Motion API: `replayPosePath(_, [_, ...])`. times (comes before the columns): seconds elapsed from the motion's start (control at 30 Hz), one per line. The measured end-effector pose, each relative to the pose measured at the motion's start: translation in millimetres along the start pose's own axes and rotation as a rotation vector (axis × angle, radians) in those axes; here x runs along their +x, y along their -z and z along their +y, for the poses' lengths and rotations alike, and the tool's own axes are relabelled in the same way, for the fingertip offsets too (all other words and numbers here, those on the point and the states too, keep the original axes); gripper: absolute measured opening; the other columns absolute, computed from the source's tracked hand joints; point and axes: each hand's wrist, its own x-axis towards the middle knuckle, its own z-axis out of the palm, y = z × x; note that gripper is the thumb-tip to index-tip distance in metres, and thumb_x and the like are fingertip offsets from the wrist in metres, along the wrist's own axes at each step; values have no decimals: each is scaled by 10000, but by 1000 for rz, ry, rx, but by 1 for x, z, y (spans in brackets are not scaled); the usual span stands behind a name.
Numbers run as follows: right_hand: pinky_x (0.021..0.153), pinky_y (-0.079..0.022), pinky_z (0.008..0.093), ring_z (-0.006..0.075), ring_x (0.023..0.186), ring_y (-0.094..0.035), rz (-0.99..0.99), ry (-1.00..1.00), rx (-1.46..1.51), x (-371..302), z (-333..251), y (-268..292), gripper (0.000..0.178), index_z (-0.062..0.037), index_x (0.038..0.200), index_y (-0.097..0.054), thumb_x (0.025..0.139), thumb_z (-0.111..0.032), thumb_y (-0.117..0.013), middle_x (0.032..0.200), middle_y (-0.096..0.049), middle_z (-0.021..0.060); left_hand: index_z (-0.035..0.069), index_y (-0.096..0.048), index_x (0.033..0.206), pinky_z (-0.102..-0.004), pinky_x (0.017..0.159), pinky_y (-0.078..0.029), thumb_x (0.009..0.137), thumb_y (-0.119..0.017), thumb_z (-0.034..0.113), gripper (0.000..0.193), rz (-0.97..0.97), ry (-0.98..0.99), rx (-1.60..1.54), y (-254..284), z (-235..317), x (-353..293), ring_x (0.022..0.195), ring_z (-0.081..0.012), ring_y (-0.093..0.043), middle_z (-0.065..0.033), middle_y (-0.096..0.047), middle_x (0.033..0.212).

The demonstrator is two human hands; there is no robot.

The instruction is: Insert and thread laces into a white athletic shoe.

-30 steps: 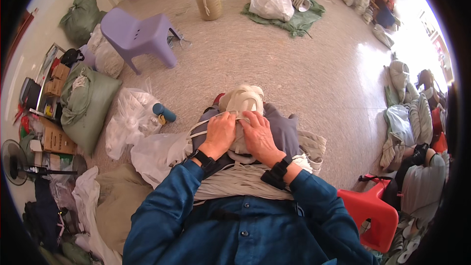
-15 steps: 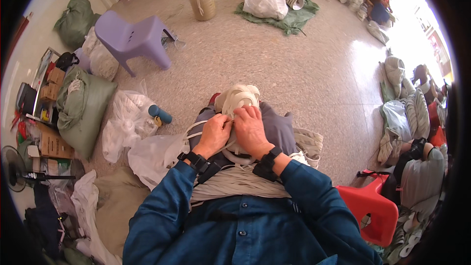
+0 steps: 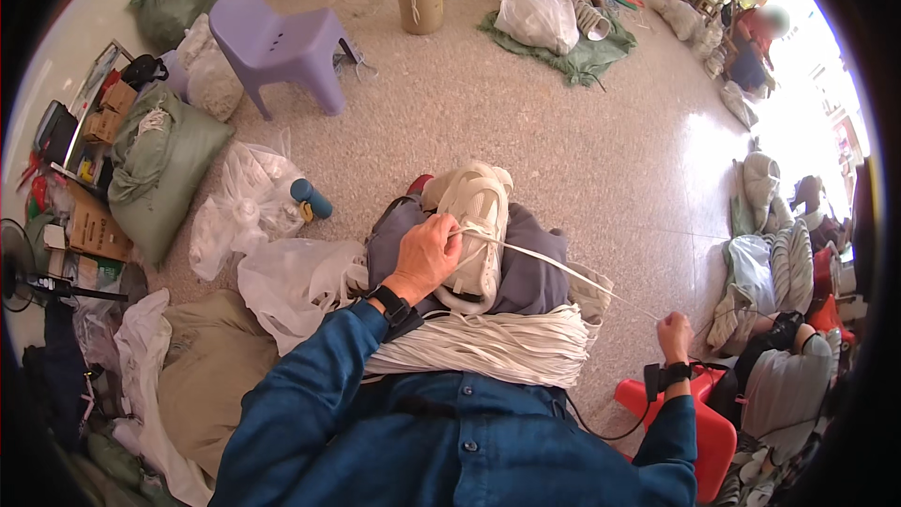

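Note:
A cream sneaker (image 3: 476, 253) rests between my knees, its toe pointing away from me. My left hand (image 3: 429, 249) is closed at the left of its lacing, fingers pinching the lace there. From that spot a whitish shoelace (image 3: 554, 265) runs taut to the right and down. Its far end is pinched in my right hand (image 3: 674, 336), out beside my right knee above the red stool. Across my lap lies a thick bundle of off-white laces (image 3: 497, 347). The fingertips of my left hand are partly hidden.
A purple chair (image 3: 282, 42) stands ahead to the left, near a capped jug (image 3: 419, 0). Clear plastic bags (image 3: 246, 202) and a blue bottle (image 3: 310, 197) lie left. The red stool (image 3: 718, 432) is close on my right, with shoes piled beyond. Other people sit at the back.
My right hand has left the shoe and swung out to the right, drawing the lace straight. My left hand stays at the lacing. The view has shifted slightly.

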Motion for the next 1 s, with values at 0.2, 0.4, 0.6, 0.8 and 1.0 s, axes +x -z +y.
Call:
replayPosePath(0.2, [893, -475, 433, 351, 995, -626, 5, 482, 612, -12, -178, 22, 210, -17, 1018, -641, 808, -27, -635, 1001, -659, 170, 61, -595, 920, -387, 692, -506, 817, -668, 46, 127, -1, -141, -104, 12, 8, 10, 799, -318, -620, -88, -590, 848])
replayPosePath(0.4, [921, -430, 444, 335, 988, -597, 3, 926, 734, -32, -315, 43, 242, -38, 1091, -610, 850, -60, -618, 1010, -634, 155, 31, -619, 904, -318, 654, -508, 823, -667, 5, 97, 10, 22, -213, 21, 28, 15, 738, -251, -639, -94, -592, 833])
replayPosePath(0.6, [912, -421, 433, 314, 949, -599, -146, 822, 813, -43, -339, 30, 255, -36, 1120, -606, 874, -104, -620, 991, -623, 144, 13, -630, 833, -252, 602, -422, 832, -649, 16, 19, -330, 111, -600, 23, 19, 1, 683, -92, -518, -31, -587, 812])
replayPosePath(0.8, [904, -418, 420, 305, 914, -596, -118, 929, 754, -40, -339, 27, 323, -77, 1202, -622, 880, -104, -617, 928, -594, 130, 8, -612, 833, -255, 629, -460, 825, -649, 14, 38, -192, 82, -455, 30, 23, 6, 703, -124, -550, -43, -552, 798])
replayPosePath(1.0, [836, -417, 401, 290, 881, -575, -137, 957, 695, -36, -341, 29, 324, -80, 1207, -628, 885, -82, -601, 904, -565, 106, 5, -632, 857, -284, 599, -460, 863, -669, 91, 94, -245, 170, -343, 31, 17, 6, 664, -114, -554, -49, -597, 755])
